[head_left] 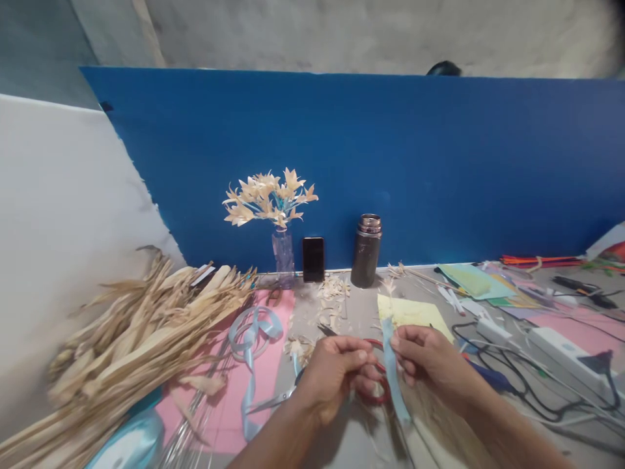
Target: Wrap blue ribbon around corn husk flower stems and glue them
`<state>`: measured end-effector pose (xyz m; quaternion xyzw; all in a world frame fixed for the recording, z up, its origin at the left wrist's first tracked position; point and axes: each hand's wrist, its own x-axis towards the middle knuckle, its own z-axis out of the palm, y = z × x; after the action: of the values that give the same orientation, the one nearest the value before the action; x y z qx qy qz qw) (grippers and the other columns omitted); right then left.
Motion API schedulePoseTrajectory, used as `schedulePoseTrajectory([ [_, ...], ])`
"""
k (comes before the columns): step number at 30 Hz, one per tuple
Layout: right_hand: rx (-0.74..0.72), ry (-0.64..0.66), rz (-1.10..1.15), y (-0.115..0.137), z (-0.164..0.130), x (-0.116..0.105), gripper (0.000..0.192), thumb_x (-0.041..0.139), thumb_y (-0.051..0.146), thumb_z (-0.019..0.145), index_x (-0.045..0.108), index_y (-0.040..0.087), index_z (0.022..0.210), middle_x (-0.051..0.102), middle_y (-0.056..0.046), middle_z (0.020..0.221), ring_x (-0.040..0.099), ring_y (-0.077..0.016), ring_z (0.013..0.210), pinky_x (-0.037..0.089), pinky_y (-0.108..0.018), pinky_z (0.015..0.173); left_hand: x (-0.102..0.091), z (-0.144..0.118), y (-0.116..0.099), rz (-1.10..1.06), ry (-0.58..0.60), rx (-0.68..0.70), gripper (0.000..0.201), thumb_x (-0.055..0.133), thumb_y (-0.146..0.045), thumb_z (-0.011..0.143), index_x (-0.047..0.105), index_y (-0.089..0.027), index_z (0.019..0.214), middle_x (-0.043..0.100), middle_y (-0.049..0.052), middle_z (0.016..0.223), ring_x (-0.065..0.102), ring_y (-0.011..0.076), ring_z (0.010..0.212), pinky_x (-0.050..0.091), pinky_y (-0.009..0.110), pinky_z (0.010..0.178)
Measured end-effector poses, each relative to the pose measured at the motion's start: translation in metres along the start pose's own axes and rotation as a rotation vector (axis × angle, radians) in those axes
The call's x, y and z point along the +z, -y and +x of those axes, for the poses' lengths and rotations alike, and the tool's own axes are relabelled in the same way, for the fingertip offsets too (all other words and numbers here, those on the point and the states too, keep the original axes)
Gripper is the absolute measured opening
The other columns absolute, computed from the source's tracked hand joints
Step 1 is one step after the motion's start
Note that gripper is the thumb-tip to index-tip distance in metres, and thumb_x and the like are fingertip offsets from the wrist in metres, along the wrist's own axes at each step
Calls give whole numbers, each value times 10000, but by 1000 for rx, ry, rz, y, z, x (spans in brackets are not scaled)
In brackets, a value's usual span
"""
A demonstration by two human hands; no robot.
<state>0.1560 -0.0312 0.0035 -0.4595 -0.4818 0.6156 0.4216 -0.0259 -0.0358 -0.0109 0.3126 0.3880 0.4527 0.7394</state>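
In the head view, the worktop (361, 312) was hemmed in at the back by a blue partition (390, 169) and at the left by a white board (58, 215). A heap of dried husks (131, 332) filled the left side, and cables (512, 378) with a white power strip (561, 345) crowded the right. The only bare stretch lay in the middle, between the hands and a dark flask (366, 251) standing by the partition, near a phone (313, 258) and a vase of husk flowers (273, 208).

The left hand (336, 374) was curled shut, thumb pressed over the fingers, pinching something small that could not be made out; scissors (278, 396) lay just beneath it. The right hand (430, 361) pinched a light blue ribbon strip (393, 371) between thumb and fingertips near its upper end. The strip hung in front of the body at mid-table, its long axis running nearly top to bottom, leaning slightly right toward the lower end. A red ring (378, 391) lay behind it, between the two hands. More blue ribbon (254, 329) looped on pink paper (268, 371) to the left.
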Motion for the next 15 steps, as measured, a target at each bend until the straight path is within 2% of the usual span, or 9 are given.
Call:
schedulePoseTrajectory([
  [2,21,-9,-7,2,-3,-2,461,832,561,615,580,174,611,510,64,440,436,-71,395,395,-215,427,-3,0,-4,40,-28,44,275,797,-241,660,691,-75,852,738,127,752,660,154,532,492,230,474],
  [6,58,32,-66,6,-11,6,453,817,561,622,573,180,605,517,65,425,460,-78,373,406,-222,422,-4,-3,-8,114,1,154,340,718,-417,778,706,-83,838,701,92,671,652,155,543,454,223,484],
  [11,73,80,-93,0,-13,14,445,790,554,664,540,193,595,551,55,424,512,-93,367,416,-221,424,-3,-6,-10,216,-70,240,250,798,-313,676,738,-88,766,685,74,643,651,169,603,459,255,583],
  [15,57,111,-72,-10,-10,13,411,772,524,717,562,181,634,556,55,445,522,-86,367,406,-206,421,-5,-4,-13,184,-104,245,229,826,-276,615,654,-129,646,664,46,614,633,150,576,414,231,547],
])
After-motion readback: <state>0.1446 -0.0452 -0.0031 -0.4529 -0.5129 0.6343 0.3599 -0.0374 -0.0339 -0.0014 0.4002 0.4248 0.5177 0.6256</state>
